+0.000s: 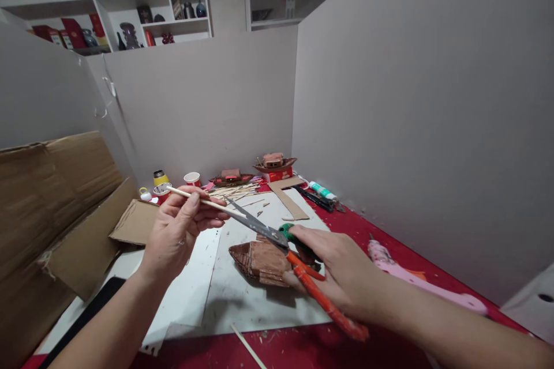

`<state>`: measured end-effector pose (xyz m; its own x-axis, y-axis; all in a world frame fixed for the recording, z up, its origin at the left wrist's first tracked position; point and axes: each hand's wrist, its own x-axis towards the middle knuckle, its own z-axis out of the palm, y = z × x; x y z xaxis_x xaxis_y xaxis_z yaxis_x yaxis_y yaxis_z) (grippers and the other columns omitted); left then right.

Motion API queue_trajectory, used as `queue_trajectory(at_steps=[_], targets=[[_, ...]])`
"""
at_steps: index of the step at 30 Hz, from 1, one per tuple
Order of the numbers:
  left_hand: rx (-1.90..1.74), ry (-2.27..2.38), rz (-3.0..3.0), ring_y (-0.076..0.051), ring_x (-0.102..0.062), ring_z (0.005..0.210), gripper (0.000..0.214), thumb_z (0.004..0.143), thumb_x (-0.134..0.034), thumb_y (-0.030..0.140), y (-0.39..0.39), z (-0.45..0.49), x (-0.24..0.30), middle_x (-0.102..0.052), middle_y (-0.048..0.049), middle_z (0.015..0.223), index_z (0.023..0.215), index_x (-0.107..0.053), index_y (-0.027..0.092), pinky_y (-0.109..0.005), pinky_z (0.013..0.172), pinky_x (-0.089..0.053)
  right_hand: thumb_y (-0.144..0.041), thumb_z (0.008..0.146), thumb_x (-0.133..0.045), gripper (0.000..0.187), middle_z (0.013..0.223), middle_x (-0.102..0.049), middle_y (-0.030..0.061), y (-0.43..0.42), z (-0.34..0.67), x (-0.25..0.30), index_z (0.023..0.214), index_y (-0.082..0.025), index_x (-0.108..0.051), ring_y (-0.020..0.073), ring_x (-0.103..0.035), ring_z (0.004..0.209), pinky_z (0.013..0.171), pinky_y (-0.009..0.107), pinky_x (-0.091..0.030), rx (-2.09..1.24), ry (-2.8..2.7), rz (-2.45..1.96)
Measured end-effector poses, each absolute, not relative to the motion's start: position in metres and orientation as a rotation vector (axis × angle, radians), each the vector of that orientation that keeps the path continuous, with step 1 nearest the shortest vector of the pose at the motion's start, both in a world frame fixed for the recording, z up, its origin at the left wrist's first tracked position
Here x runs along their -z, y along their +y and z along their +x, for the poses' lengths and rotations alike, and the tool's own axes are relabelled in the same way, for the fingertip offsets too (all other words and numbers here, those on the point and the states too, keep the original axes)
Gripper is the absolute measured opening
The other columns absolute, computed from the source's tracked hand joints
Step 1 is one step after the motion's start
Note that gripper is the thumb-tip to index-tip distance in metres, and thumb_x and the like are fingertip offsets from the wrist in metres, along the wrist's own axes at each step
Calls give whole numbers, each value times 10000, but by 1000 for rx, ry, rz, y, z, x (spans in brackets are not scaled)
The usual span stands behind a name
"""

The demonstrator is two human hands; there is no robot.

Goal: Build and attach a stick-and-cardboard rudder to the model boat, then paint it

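My left hand (175, 233) pinches a thin wooden stick (210, 203) between thumb and fingers, its far end slanting down to the right. In my right hand (346, 265) is a pair of scissors (273, 235), with orange handle parts and a green part near the fingers. The scissor blades are parted, and the stick's right end lies at them; whether they touch it I cannot tell. Below the scissors, a brown model boat (264, 262) with a roofed cabin rests on the white board (242, 314), partly hidden by my right hand.
Behind lie loose sticks (236, 190), two more model boats (231, 176) (274, 162) and an L-shaped cardboard piece (288, 202). A pink glue gun (415, 277) is at right on the red tablecloth (359, 230). Cardboard (82, 248) stands left. Another stick (249, 347) lies at the front.
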<state>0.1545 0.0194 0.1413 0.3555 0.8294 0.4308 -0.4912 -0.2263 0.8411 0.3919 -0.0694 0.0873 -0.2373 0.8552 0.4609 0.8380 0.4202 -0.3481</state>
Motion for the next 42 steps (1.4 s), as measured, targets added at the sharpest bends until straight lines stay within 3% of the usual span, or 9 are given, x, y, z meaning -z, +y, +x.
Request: queue_trajectory(at_steps=[12,31,38,42], targets=[[-1225,332,1334,-158,-744,695,160,822,-738,299,18,155,-141,-771,-39,806,862,-645,175,-209,607,-607,-431,824,-577,300,641,-464,-37,-71,391,-86,722,-232,-376,130,-380,559,525,255,-293,-234,-2083,-1388],[-1293,403,1383,-167,-739,705,164,823,-735,306,13,156,-139,-759,-42,802,871,-655,170,-255,637,-618,-438,873,-533,310,581,-432,-58,-68,395,-71,734,-249,-330,121,-313,498,494,253,-275,-174,-2095,-1320],[-1293,456,1392,-163,-732,736,174,825,-733,318,11,159,-137,-746,-27,787,862,-639,176,-248,649,-615,-472,840,-565,281,671,-573,10,-68,397,-80,777,-228,-442,163,-475,568,531,269,-305,46,-2140,-1495],[-1280,468,1370,-148,-721,711,187,815,-741,329,10,161,-134,-736,-16,785,856,-637,180,-240,645,-609,-468,860,-532,272,636,-566,-1,-69,397,-78,783,-227,-432,155,-472,531,516,271,-293,17,-2147,-1460]])
